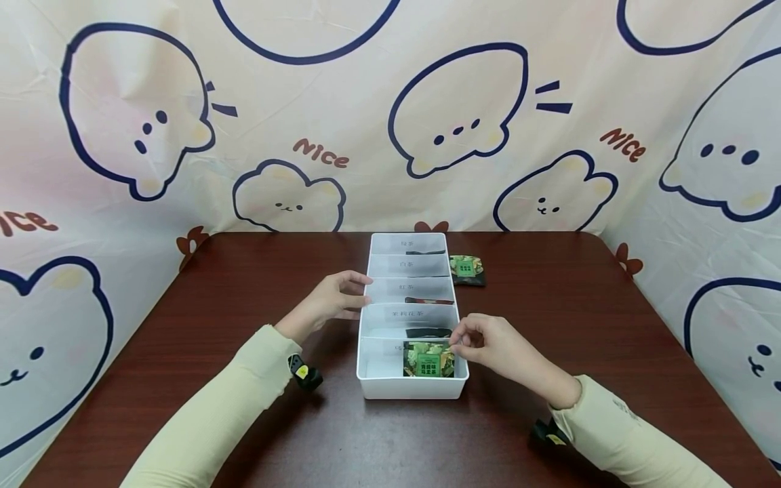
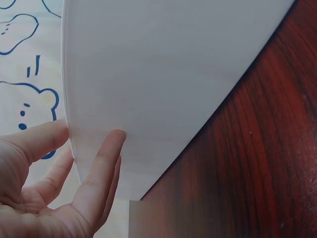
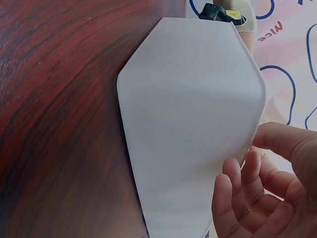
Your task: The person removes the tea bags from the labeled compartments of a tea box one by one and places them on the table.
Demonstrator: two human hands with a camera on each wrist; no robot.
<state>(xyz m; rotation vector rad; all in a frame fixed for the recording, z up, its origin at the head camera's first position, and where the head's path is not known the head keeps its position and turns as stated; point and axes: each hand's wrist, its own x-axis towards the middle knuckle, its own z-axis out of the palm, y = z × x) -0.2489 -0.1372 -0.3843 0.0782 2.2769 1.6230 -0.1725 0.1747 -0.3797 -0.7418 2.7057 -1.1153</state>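
A long white divided box [image 1: 411, 389] stands on the table, its compartments running away from me. In its nearest compartment a green tea packet [image 1: 429, 360] stands upright at the right side. My right hand [image 1: 497, 342] reaches over the right rim, thumb and forefinger pinching the packet's upper right edge. The right wrist view shows that hand [image 3: 267, 183] at the rim, with the packet hidden behind the wall. On the far side, my left hand [image 1: 329, 301] touches the box's left wall with extended fingers, also visible in the left wrist view as fingers [image 2: 101, 173] against the white side.
Another green packet [image 1: 467, 270] lies on the brown table [image 1: 293, 434], right of the box's far end. Dark packets [image 1: 428, 333] and a reddish packet [image 1: 429, 300] stand in compartments farther back. Printed labels mark the dividers. A patterned cloth [image 1: 366, 122] hangs behind the table.
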